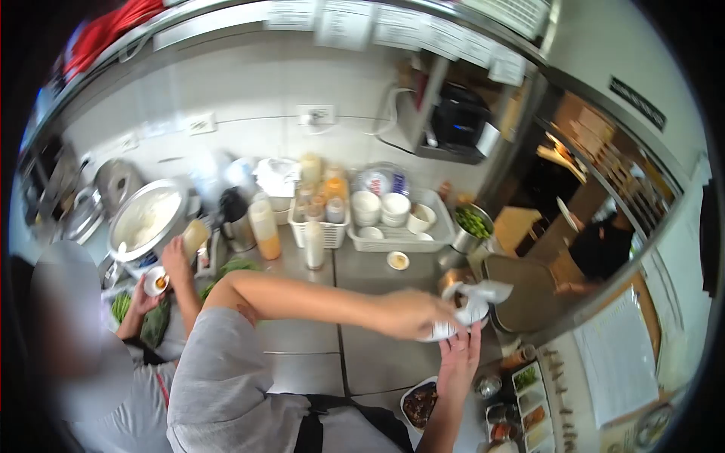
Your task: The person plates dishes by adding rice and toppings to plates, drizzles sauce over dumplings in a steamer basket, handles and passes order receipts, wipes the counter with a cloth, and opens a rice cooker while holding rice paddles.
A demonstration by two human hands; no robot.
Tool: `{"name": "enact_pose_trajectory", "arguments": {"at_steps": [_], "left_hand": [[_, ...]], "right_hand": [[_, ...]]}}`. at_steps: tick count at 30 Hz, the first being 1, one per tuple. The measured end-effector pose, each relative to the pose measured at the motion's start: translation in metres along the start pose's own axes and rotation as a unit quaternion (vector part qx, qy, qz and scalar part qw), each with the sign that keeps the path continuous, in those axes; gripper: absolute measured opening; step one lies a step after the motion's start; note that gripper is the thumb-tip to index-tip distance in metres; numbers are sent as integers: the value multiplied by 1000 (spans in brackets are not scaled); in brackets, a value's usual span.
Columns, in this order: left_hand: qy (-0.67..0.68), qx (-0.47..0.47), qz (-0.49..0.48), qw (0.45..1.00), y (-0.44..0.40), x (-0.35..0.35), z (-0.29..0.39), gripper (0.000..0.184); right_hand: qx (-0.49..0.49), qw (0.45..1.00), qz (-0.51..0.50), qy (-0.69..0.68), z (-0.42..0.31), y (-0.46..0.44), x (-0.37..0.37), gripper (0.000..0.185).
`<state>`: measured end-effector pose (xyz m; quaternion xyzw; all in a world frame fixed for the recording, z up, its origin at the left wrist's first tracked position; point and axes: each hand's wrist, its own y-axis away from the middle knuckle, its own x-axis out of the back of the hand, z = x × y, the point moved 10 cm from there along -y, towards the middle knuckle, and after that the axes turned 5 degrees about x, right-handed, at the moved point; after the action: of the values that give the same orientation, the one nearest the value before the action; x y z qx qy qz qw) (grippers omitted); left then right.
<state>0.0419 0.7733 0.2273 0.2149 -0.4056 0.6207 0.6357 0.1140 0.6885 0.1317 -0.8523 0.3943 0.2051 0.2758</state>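
A white, crumpled paper-like thing (474, 308) is between my hands over the right side of the steel counter. Blurred by motion, my left hand (415, 313) reaches across from the left and has its fingers closed at the near-left edge of it. My right hand (459, 364) comes up from below, with fingertips pressed against its underside. Just behind stands a copper-coloured cup (453, 279), partly covered by the white thing. Beside my right forearm is a white bowl of dark food (420, 404). What the white thing contains, if anything, is hidden.
A co-worker at left holds a small white cup (156, 281) and a bottle (195, 235). Along the wall stand a rice pot (147, 219), sauce bottles (264, 226) and a tray of bowls (400, 243). A brown tray (521, 294) and ingredient containers (533, 415) are at right.
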Motion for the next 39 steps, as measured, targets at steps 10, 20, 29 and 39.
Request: {"name": "enact_pose_trajectory", "arguments": {"at_steps": [10, 20, 29, 39], "left_hand": [[-196, 142, 149, 959, 70, 185, 26, 37], [-177, 212, 672, 687, 256, 482, -38, 27], [-575, 469, 340, 578, 216, 440, 17, 69], [158, 324, 129, 924, 223, 83, 113, 44]], "right_hand": [[68, 992, 85, -58, -32, 10, -2, 30], [-47, 997, 61, -27, 1, 67, -7, 30], [-83, 993, -73, 29, 14, 95, -95, 28], [24, 962, -271, -30, -9, 144, -192, 47]]}}
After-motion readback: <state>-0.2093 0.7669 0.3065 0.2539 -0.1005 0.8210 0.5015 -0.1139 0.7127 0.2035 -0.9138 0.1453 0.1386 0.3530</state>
